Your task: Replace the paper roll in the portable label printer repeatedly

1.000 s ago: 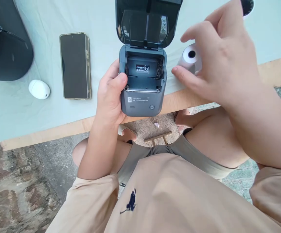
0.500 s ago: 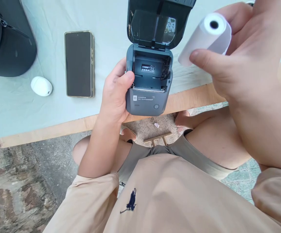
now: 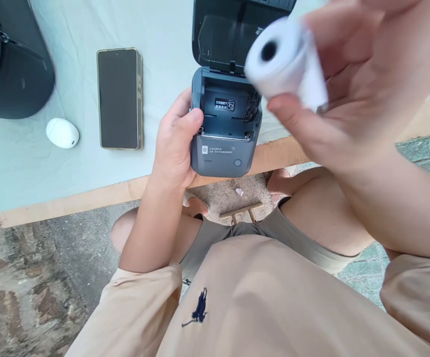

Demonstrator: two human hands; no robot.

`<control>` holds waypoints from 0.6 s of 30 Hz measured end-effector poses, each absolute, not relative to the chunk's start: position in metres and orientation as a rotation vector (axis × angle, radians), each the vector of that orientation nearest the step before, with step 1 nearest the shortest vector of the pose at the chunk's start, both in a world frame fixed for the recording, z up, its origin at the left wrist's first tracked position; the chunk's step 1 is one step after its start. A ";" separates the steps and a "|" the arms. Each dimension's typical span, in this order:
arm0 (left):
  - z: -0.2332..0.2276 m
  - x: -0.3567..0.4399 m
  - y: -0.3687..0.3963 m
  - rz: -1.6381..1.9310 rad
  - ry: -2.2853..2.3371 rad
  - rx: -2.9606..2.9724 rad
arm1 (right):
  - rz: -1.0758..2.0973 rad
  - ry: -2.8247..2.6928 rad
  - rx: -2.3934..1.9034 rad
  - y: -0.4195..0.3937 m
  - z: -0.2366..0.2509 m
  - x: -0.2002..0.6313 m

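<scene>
My left hand (image 3: pixel 178 139) grips the left side of a dark grey label printer (image 3: pixel 222 158), its thumb on the rim. The printer's lid (image 3: pixel 218 39) is swung up, and the paper bay (image 3: pixel 224 119) shows a small printed label inside, with no roll in it. My right hand (image 3: pixel 334 109), partly blurred, holds a white paper roll (image 3: pixel 278 64) between thumb and fingers. The roll's dark core hole faces me, and a loose end of paper hangs at its right. It is in front of the lid's right part, above the printer's upper right corner.
A smartphone (image 3: pixel 119 99) lies left of the printer on the cloth-covered table (image 3: pixel 77 25). Farther left are a white earbud case (image 3: pixel 62 133) and a black zippered bag (image 3: pixel 10 64). The table's wooden edge (image 3: pixel 70 201) runs above my legs.
My right hand has brought the paper roll leftward, closer to the printer, and turned it so its core hole faces me more. The left hand and printer have hardly moved.
</scene>
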State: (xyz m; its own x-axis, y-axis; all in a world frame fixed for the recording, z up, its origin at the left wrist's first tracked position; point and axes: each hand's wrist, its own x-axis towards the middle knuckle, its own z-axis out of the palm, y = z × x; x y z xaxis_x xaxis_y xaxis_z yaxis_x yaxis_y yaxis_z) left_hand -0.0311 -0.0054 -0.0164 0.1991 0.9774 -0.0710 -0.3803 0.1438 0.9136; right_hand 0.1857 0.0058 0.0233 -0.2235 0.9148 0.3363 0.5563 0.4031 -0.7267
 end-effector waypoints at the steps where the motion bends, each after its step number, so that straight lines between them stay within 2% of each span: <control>1: -0.017 -0.031 -0.006 1.182 0.818 0.920 | 0.554 -1.952 -1.214 0.004 0.024 0.181; 4: -0.018 -0.031 -0.007 1.224 0.795 0.952 | 0.393 -2.102 -1.209 0.001 0.032 0.164; 8: -0.019 -0.032 -0.008 1.213 0.840 1.005 | 0.172 -2.222 -1.410 0.001 0.042 0.147; 13: -0.014 -0.031 -0.013 1.228 0.778 0.894 | 0.139 -2.289 -1.556 0.006 0.037 0.142; 18: -0.008 -0.029 -0.016 1.224 0.745 0.871 | -0.099 -2.177 -1.143 0.009 0.019 0.152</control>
State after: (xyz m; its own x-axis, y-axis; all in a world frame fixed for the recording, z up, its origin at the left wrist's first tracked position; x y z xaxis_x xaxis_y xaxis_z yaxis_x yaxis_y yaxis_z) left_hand -0.0291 -0.0164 -0.0076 0.1925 0.9810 -0.0227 -0.4703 0.1126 0.8753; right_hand 0.1517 0.0091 0.0194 -0.3935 0.7049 0.5902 0.7557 0.6136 -0.2289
